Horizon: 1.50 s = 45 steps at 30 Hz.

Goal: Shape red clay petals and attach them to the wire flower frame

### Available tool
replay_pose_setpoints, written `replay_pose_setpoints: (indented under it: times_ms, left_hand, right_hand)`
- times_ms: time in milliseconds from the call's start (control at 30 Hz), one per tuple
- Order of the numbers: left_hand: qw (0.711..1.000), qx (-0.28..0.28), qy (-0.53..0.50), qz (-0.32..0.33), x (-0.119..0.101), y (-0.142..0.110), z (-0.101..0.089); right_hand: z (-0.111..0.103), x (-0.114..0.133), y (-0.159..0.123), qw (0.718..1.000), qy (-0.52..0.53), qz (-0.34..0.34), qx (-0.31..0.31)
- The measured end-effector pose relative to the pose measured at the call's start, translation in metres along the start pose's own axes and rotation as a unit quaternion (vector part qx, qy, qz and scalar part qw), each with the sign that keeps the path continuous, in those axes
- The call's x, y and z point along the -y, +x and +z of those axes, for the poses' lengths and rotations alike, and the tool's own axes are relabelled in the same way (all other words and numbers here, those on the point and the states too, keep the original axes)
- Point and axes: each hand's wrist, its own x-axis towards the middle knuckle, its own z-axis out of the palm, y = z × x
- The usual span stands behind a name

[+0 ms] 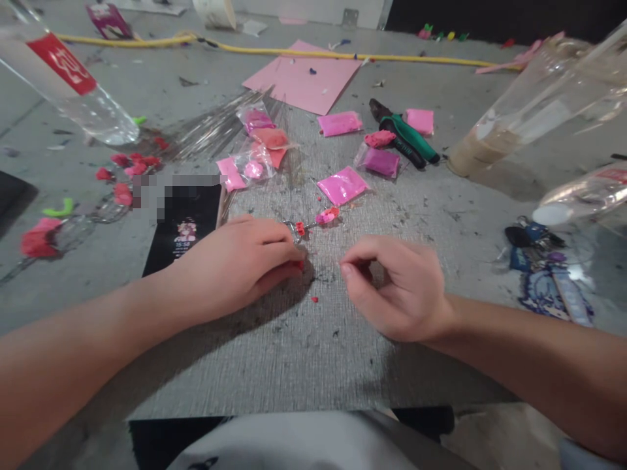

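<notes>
My left hand [249, 254] rests on the table with its fingers pressed together. At its fingertips is a twisted wire piece dotted with red and pink clay [327, 215], part of which is hidden under the fingers. To the right, my right hand [399, 287] is curled, thumb and index fingertip pinched; whatever may be between them is too small to make out. A red crumb of clay [314, 299] lies between the two hands. Beneath my left forearm and hand is a phone [181, 225], its screen lit.
Beyond my hands lie pink clay packets [343, 185], a purple packet [381, 162], green-handled pliers [411, 139], pink paper [313, 78] and loose thin wires [210, 127]. Bottles [93, 98] stand at both sides. Clay-covered wire [42, 238] is left, keychains [551, 281] right.
</notes>
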Motion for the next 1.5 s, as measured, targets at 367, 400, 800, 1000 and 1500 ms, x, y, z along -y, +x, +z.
replay_pose_setpoints:
  times_ms: [367,400,800,1000,1500]
  left_hand:
    - [0.824,-0.024,-0.493,-0.278,-0.044,0.003,0.001]
    - [0.819,-0.033,-0.498,-0.282,-0.045,0.003,0.002]
    - [0.811,-0.033,-0.511,-0.281,-0.043,0.003,0.005]
    - [0.827,-0.047,-0.492,-0.268,-0.044,0.004,0.004]
    - [0.994,-0.046,-0.025,-0.094,-0.020,0.001,0.014]
  right_hand:
    - [0.007,0.001,-0.004,0.992,0.004,-0.123,0.023]
    - [0.007,0.002,-0.004,0.993,0.002,-0.119,0.019]
    - [0.006,0.001,-0.005,0.993,-0.019,-0.110,0.048]
    - [0.004,0.004,-0.003,0.998,-0.002,-0.041,0.054]
    - [0.007,-0.005,0.000,0.995,-0.020,0.049,0.085]
